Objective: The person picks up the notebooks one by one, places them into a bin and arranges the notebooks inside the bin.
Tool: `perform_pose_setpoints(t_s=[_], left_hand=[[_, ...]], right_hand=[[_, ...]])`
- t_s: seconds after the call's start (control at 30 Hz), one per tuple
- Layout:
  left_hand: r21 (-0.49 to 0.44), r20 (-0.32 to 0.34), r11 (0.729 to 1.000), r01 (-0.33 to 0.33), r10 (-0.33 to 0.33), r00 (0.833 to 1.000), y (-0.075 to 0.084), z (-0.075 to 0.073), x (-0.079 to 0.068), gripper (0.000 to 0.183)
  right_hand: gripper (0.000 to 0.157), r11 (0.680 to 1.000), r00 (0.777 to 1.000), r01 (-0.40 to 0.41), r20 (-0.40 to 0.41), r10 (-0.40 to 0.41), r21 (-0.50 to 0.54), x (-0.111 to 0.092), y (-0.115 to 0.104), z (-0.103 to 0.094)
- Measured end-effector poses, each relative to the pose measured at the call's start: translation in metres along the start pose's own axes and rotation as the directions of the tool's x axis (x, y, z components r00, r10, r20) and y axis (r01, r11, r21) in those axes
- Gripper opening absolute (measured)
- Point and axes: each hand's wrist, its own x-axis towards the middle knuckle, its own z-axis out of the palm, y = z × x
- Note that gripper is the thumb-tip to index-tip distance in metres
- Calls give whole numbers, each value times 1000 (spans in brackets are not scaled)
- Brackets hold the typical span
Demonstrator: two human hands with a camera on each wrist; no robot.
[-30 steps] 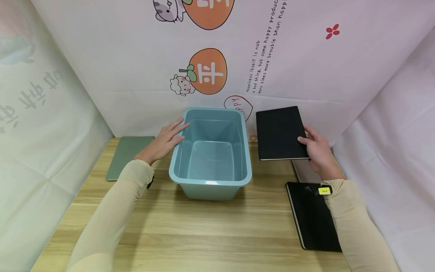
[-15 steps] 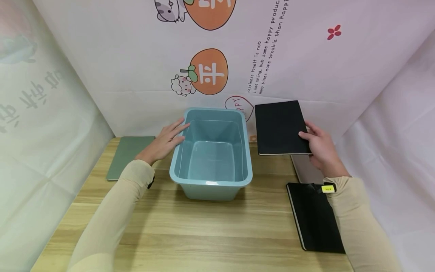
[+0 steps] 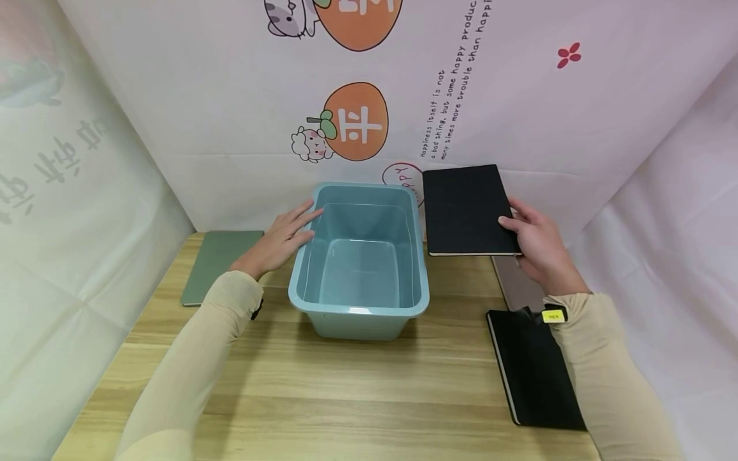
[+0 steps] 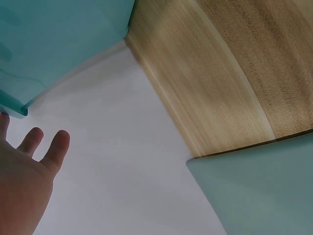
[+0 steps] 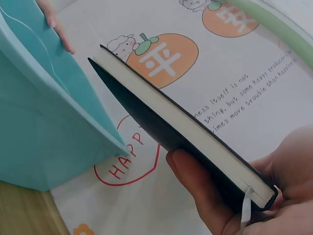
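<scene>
Gripped between the thumb and fingers of my right hand (image 3: 542, 246) is a black hardcover notebook (image 3: 468, 211), raised off the table beside the right rim of the blue plastic bin (image 3: 357, 325). In the right wrist view the notebook (image 5: 190, 132) shows its white page edges and a pale ribbon near the palm. My left hand (image 3: 277, 242) rests with its fingers spread on the bin's left rim. Only part of that hand (image 4: 24, 181) appears in the left wrist view, near the bin's wall (image 4: 63, 39). The inside of the bin shows a bare floor.
A green notebook (image 3: 216, 259) lies on the wooden table (image 3: 346, 397) left of the bin. Another black notebook (image 3: 533, 378) lies at the right under the forearm, with a greyish flat item (image 3: 513, 282) behind it. A printed white cloth (image 3: 490, 128) stands behind.
My right hand has raised the black notebook and then shifted it left, closer to the bin's rim. The left hand and the bin stay in place.
</scene>
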Motion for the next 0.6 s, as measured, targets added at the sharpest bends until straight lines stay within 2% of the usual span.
perform_pose_setpoints(t_s=[0.23, 0.6], left_hand=[[4, 1, 1000, 1, -1, 1000, 0, -1, 0, 54], [0, -12, 1000, 4, -4, 1000, 0, 2, 1, 53]], right_hand=[[72, 1000, 1000, 5, 17, -4, -8, 2, -5, 9], [70, 994, 1000, -24, -4, 24, -102, 4, -17, 20]])
